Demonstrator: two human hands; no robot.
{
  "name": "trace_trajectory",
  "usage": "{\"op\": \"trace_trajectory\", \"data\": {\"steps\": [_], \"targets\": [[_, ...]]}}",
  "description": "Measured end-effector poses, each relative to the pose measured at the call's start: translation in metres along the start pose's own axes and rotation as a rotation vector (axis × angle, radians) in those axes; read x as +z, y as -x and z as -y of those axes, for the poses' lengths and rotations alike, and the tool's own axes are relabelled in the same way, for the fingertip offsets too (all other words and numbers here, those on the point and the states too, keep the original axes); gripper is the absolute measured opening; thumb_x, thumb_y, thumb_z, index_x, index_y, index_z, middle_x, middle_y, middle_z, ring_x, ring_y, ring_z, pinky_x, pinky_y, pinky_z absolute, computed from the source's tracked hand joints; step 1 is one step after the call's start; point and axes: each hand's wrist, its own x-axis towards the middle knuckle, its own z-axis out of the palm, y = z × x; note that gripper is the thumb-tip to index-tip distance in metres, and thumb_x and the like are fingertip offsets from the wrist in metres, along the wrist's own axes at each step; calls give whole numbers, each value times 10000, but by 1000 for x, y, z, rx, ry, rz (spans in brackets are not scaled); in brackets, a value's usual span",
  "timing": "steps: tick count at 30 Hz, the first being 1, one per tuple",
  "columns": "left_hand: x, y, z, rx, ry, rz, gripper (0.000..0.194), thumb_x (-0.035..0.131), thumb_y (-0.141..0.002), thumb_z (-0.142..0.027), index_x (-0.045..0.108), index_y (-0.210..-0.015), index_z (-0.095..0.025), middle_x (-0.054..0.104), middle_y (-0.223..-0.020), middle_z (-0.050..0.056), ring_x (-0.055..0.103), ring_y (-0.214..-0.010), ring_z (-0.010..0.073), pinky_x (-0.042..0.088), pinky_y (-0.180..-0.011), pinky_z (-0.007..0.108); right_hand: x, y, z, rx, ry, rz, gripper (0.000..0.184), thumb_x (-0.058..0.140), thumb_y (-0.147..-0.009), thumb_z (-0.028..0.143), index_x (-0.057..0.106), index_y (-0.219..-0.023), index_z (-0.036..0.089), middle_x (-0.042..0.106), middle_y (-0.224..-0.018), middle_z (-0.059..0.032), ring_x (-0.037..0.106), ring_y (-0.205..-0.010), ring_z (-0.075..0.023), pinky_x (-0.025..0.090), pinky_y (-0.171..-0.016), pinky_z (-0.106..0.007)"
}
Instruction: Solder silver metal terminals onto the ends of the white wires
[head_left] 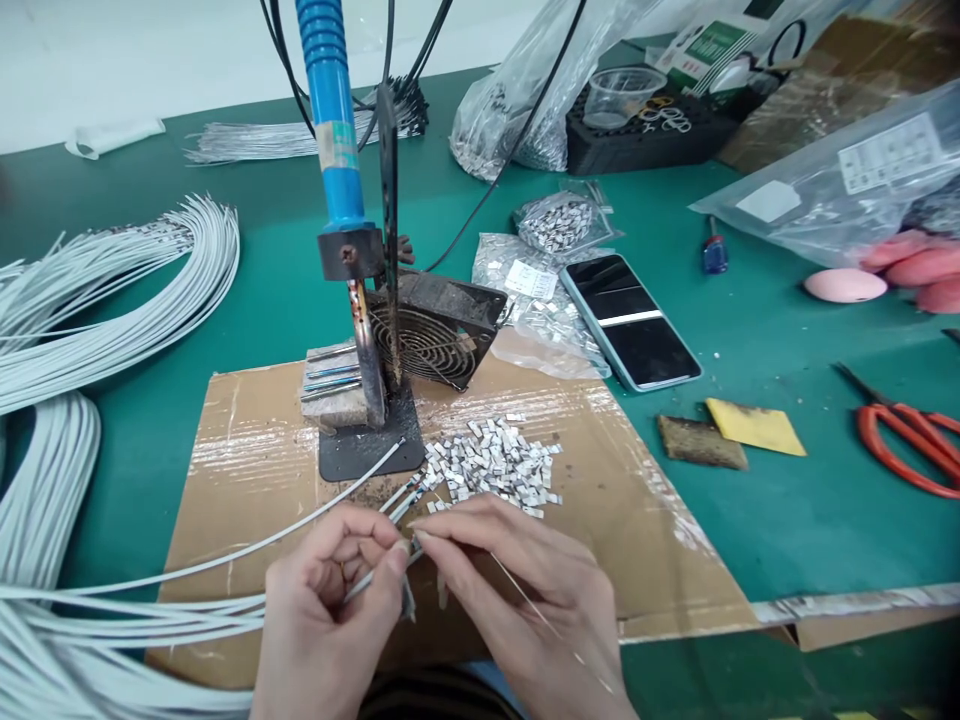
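Note:
Low in the middle of the view, my left hand (pixel 330 600) pinches a thin grey-white cable (pixel 360 587) close to its end. My right hand (pixel 525 600) meets it there, thumb and forefinger pressed together at the cable tip; what lies between them is too small to make out. A thin silvery wire (pixel 521 592) crosses the right hand. Just beyond the fingers lies a pile of small white-and-metal pieces (pixel 499 460). Several cable ends rest beside the pile. A blue-handled soldering iron (pixel 330 120) stands clamped tip-down above a dark base plate (pixel 341 455).
Cardboard (pixel 247 480) covers the work area. A small fan (pixel 442 330) leans behind the iron. Coiled cables (pixel 187 300) fill the left side. To the right are a phone (pixel 634 320), sponge pieces (pixel 757 425), red-handled scissors (pixel 900 440) and plastic bags (pixel 832 170).

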Motion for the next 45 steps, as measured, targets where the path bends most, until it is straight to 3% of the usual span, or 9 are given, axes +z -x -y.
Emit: {"op": "trace_trajectory", "data": {"steps": [6,9,13,19,29,39,42,45], "targets": [[-6,-2,3,23,-79,16,184,874,-691,-296,729,-655,-189,620,-604,-9,399,-508,87,285,-475,207,-1,-2,-6,61,-30,-79,242,777,-887,100,879,-954,308,747,-734,21,625,-544,-89,559,-570,-176],[-7,-3,2,25,-53,26,169,870,-677,-277,726,-640,-196,702,-723,20,439,-516,83,305,-478,208,-2,-5,-3,149,-126,-32,211,792,-870,124,890,-898,309,702,-651,24,580,-492,-83,524,-500,-171],[-5,-3,-1,14,12,40,141,870,-643,-209,732,-619,-197,728,-749,4,447,-508,56,338,-502,182,-1,-4,-4,250,-240,2,172,803,-875,172,898,-905,313,715,-721,0,543,-484,-77,483,-461,-182],[-4,-4,-1,3,49,48,154,882,-633,-190,731,-604,-192,738,-743,18,481,-524,66,377,-515,181,2,0,-11,208,-256,-2,169,810,-883,181,893,-923,323,714,-731,11,513,-496,-68,418,-439,-172],[-5,-4,-4,-28,76,63,179,903,-630,-197,727,-597,-189,765,-775,35,517,-548,77,382,-519,179,-2,0,-8,226,-247,31,199,809,-883,165,895,-929,339,709,-746,10,527,-527,-72,426,-462,-174],[-4,-7,-3,-28,66,80,167,881,-649,-189,719,-607,-183,757,-774,16,479,-536,53,354,-522,167,-1,2,-12,151,-166,44,246,800,-898,172,881,-973,392,719,-774,34,573,-557,-83,470,-492,-177],[-4,-9,-4,-16,54,89,168,871,-659,-189,711,-610,-174,751,-772,14,477,-538,48,354,-532,164,-3,-1,-10,101,-87,47,269,778,-906,148,876,-982,386,734,-791,38,643,-618,-95,525,-561,-170],[-2,-10,-5,-4,41,72,167,861,-670,-198,705,-619,-164,743,-766,10,481,-538,43,363,-542,155,-5,-1,-8,65,59,49,275,628,-1018,216,842,-1105,364,735,-879,18,662,-684,-112,564,-671,-194]]}}
